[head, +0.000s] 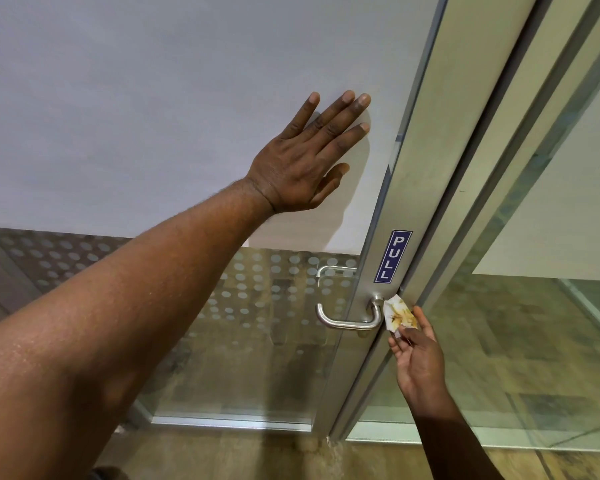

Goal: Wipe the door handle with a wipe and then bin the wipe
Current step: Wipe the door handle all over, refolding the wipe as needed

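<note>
Right now my left hand (300, 164) is spread flat against the frosted white panel of the glass door (153, 98), fingers splayed and gripping nothing, bracing the door. My right hand (418, 355) pinches a small crumpled white wipe with yellowish stains (398, 317) between thumb and fingertips, pressed against the base of the brushed-steel lever door handle (349, 318), just below the blue PULL sticker (392, 256) on the aluminium door frame (378, 220). I'd judge the wiping only partly done: the lever's long horizontal bar lies bare to the left of the wipe. With so little wipe in such a light pinch, it could slip from my fingers as I drag it along the bar. Pushing too hard could also depress the lever, and I see no bin from here.
</note>
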{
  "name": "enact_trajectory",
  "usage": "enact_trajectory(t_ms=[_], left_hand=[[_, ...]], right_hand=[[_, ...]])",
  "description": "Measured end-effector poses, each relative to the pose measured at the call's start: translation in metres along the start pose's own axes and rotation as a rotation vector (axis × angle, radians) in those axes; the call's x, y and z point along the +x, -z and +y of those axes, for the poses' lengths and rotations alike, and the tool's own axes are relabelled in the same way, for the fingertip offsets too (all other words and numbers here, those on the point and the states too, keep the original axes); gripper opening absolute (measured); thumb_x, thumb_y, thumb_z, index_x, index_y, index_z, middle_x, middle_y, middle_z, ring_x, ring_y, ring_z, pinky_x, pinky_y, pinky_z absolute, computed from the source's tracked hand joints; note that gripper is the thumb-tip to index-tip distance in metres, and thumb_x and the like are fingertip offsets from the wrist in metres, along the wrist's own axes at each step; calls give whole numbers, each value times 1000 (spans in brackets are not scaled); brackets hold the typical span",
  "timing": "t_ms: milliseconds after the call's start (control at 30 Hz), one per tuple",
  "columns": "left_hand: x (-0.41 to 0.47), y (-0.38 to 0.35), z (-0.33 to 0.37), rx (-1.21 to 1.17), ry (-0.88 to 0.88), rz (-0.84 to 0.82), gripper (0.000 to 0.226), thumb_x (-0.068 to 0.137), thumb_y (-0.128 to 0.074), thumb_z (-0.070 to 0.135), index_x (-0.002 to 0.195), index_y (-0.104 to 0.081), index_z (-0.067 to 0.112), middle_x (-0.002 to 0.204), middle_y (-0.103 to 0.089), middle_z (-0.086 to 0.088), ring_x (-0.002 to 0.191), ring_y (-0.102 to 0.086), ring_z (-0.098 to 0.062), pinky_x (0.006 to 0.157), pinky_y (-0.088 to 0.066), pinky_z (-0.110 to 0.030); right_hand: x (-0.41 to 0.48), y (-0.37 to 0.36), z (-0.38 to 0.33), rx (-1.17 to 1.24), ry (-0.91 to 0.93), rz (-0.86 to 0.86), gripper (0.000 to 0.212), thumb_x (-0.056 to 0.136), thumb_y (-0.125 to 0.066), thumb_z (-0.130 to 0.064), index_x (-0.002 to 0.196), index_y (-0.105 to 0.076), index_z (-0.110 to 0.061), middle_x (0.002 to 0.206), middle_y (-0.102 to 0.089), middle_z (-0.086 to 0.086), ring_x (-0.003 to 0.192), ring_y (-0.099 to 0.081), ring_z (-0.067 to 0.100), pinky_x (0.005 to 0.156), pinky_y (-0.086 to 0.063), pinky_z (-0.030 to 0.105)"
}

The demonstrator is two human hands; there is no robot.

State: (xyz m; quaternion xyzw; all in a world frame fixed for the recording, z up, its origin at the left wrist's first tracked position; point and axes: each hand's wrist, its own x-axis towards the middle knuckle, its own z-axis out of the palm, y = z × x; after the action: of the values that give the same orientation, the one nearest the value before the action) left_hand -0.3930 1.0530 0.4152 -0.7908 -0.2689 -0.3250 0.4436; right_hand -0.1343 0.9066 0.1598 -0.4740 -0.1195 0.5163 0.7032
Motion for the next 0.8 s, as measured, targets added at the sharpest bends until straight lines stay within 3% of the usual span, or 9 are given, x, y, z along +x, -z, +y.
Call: enact_trajectory(t_ms=[200,367,467,567,700,800], left_hand=[[1,2,0,-2,-5,-6,59,107,-39,34,161,-29,9,167,-29,-19,156,-25,-34,129,8,-44],[0,3,0,-5,-9,-23,60,107,-38,34,161,-29,10,167,-28,-19,156,-25,-34,128,9,-43],[0,3,0,-5,-17,-27,59,108,-37,34,161,-28,10,167,-28,-19,157,-25,-33,128,9,-43],[0,5,0,-21,-20,-37,59,108,-37,34,161,-28,10,167,-28,-19,157,-24,-33,128,11,-43],[3,12,1,-64,1,-49,59,107,-39,34,160,-30,10,167,-28,-21,157,-23,-35,128,12,-42],[0,24,16,-188,43,-42,56,106,-44,32,156,-39,8,165,-30,-25,155,-25,-39,128,5,-50]], right_hand=[[-2,6,-3,-19,41,-50,67,83,-51,22,134,-64,-20,107,-71,10,81,-64,20,67,-58,23],[-7,13,-1,-140,81,-88,41,88,-53,18,118,-68,-5,93,-71,8,82,-65,18,76,-59,25],[-14,12,0,-307,209,-82,38,85,-61,17,117,-71,-1,94,-77,0,86,-67,12,84,-55,32],[-24,5,-4,-447,368,-91,36,82,-67,17,100,-78,-12,94,-76,8,80,-67,7,79,-53,34],[-40,-12,-17,-550,594,-168,39,78,-73,16,90,-77,-21,93,-72,8,83,-66,0,80,-51,20],[-53,-26,-27,-584,742,-196,35,77,-76,14,97,-77,-15,94,-69,5,85,-65,-4,77,-48,10]])
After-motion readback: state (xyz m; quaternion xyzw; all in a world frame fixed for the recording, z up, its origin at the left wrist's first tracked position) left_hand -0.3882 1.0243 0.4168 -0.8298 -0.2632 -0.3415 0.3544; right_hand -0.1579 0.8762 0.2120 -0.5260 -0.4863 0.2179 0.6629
